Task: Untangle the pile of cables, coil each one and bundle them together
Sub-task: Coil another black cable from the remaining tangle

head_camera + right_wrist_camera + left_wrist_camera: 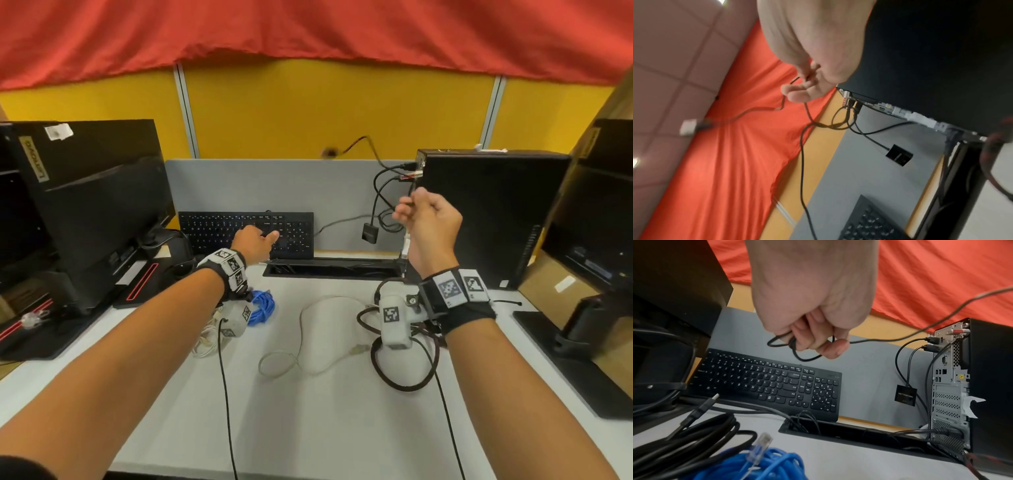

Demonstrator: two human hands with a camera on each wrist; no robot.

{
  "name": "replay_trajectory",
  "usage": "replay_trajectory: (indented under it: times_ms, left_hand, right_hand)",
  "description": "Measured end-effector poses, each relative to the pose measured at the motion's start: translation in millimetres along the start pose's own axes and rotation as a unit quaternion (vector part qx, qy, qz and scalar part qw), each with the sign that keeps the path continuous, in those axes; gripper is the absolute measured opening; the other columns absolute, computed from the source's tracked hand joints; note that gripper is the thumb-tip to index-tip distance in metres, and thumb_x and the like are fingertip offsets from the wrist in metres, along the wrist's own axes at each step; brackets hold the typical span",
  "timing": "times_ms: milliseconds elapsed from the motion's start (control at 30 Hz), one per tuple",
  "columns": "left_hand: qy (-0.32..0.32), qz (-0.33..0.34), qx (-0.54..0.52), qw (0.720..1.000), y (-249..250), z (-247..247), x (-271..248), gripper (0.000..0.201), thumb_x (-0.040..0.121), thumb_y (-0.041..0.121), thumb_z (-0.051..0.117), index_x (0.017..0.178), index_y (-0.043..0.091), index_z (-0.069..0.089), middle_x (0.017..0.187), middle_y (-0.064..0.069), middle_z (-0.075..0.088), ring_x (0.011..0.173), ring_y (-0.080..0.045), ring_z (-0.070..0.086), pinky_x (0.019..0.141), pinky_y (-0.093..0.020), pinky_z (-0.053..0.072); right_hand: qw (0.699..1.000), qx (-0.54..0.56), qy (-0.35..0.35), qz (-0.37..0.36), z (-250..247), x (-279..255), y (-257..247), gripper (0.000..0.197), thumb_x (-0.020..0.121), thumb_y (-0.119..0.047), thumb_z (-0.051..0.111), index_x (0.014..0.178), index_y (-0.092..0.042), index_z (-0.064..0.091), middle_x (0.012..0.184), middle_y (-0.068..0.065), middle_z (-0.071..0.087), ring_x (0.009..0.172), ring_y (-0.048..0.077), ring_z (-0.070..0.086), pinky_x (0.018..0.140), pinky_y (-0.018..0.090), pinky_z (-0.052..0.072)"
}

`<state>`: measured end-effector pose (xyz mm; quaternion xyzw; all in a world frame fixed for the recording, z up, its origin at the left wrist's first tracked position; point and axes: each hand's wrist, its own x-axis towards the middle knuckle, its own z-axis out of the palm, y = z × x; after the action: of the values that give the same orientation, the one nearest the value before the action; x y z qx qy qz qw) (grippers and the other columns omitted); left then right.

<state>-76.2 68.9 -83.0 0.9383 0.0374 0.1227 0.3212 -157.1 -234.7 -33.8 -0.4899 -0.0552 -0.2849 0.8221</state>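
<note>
My left hand (262,240) hovers in front of the keyboard, fingers curled round small loops of a thin black cable (797,352). From there the cable runs up and right (941,322) to my right hand (412,210), raised beside the PC tower. My right hand (805,87) pinches the same cable (802,162), and its plug end (688,127) dangles past the fingers. On the desk lie a blue coiled cable (262,306), a loose white cable (318,337), a brown braided cable (404,373), a white bundle (205,342) and a black coil (694,434).
A black keyboard (246,233) leans on the grey partition. The PC tower (486,212) stands at right with plugged cables and a hanging black adapter (370,234). A monitor (92,198) stands at left, another stand (582,329) at right. A cable slot (332,269) opens in the desk.
</note>
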Motion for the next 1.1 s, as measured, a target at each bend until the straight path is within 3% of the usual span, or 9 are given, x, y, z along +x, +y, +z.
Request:
replay_trajectory:
  times_ms: [100,200,300,433,567,700,833,933,1100]
  left_hand:
    - [-0.007,-0.01,-0.071,0.997,-9,3,-1,0.05,0.1,0.041,0.057,0.094,-0.008,0.068,0.088,-0.024,0.073,0.09,-0.036,0.071,0.089,-0.044,0.053]
    - [-0.041,0.01,-0.185,0.982,-11,-2,-7,0.044,0.1,0.038,0.06,0.068,0.007,0.061,0.057,-0.007,0.06,0.054,-0.021,0.053,0.063,-0.035,0.049]
    - [-0.109,0.061,-0.242,0.962,0,-9,-17,0.044,0.101,0.035,0.057,0.061,0.018,0.048,0.051,0.0,0.046,0.045,-0.014,0.034,0.043,-0.021,0.03]
    - [-0.157,0.135,-0.286,0.935,33,-17,-28,0.043,0.103,0.034,0.054,0.062,0.022,0.049,0.051,0.002,0.049,0.043,-0.012,0.031,0.043,-0.022,0.025]
    - [-0.142,0.153,-0.327,0.922,72,-22,-26,0.042,0.104,0.033,0.052,0.064,0.021,0.053,0.052,-0.001,0.054,0.039,-0.01,0.031,0.041,-0.021,0.023]
    - [-0.066,0.102,-0.343,0.932,88,-28,-14,0.037,0.104,0.031,0.053,0.07,0.018,0.053,0.053,-0.002,0.054,0.035,-0.007,0.035,0.041,-0.021,0.025]
    - [0.036,0.013,-0.381,0.924,74,-42,2,0.028,0.105,0.029,0.052,0.082,0.013,0.058,0.064,-0.006,0.054,0.033,-0.003,0.041,0.038,-0.018,0.029]
    - [0.079,-0.031,-0.385,0.919,55,-51,12,0.022,0.105,0.028,0.051,0.098,0.008,0.06,0.069,-0.006,0.056,0.032,-0.001,0.042,0.034,-0.015,0.029]
    - [0.08,-0.063,-0.342,0.934,37,-46,12,0.026,0.104,0.031,0.051,0.089,0.012,0.06,0.068,-0.005,0.06,0.036,-0.006,0.04,0.036,-0.019,0.031]
  right_hand:
    - [0.994,-0.04,0.062,0.079,-7,3,14,0.022,0.104,-0.008,0.055,0.109,0.012,0.063,0.081,0.019,0.07,0.062,0.017,0.073,0.059,0.023,0.059]
    - [0.983,-0.079,0.086,0.138,-12,4,31,0.017,0.1,-0.004,0.059,0.102,0.013,0.065,0.076,0.02,0.073,0.064,0.022,0.076,0.055,0.024,0.059]
    - [0.976,-0.154,0.04,0.151,-13,4,44,0.015,0.097,-0.003,0.063,0.089,0.01,0.068,0.072,0.02,0.072,0.06,0.026,0.073,0.054,0.026,0.058]
    - [0.952,-0.26,-0.095,0.127,-9,-5,53,0.02,0.096,-0.005,0.066,0.081,0.007,0.072,0.07,0.02,0.067,0.056,0.023,0.067,0.054,0.025,0.055]
    - [0.898,-0.35,-0.259,0.067,4,-18,50,0.06,0.103,-0.043,0.054,0.073,0.007,0.067,0.07,0.015,0.059,0.06,0.022,0.05,0.063,0.031,0.046]
    - [0.856,-0.353,-0.363,0.106,5,-26,42,0.083,0.082,-0.081,0.034,0.102,-0.015,0.08,0.078,0.003,0.065,0.076,0.015,0.054,0.079,0.029,0.048]
    - [0.84,-0.383,-0.382,0.047,-14,-22,41,0.027,0.091,-0.042,0.072,0.1,-0.018,0.079,0.086,0.007,0.076,0.078,0.011,0.068,0.08,0.029,0.056]
    - [0.86,-0.34,-0.37,0.086,-29,-18,43,0.011,0.097,-0.013,0.068,0.099,-0.008,0.077,0.082,0.024,0.073,0.072,0.019,0.072,0.076,0.033,0.06]
    - [0.84,-0.362,-0.378,0.146,-26,-27,56,0.023,0.098,-0.031,0.066,0.103,-0.011,0.075,0.088,0.014,0.072,0.081,0.027,0.077,0.07,0.035,0.063]
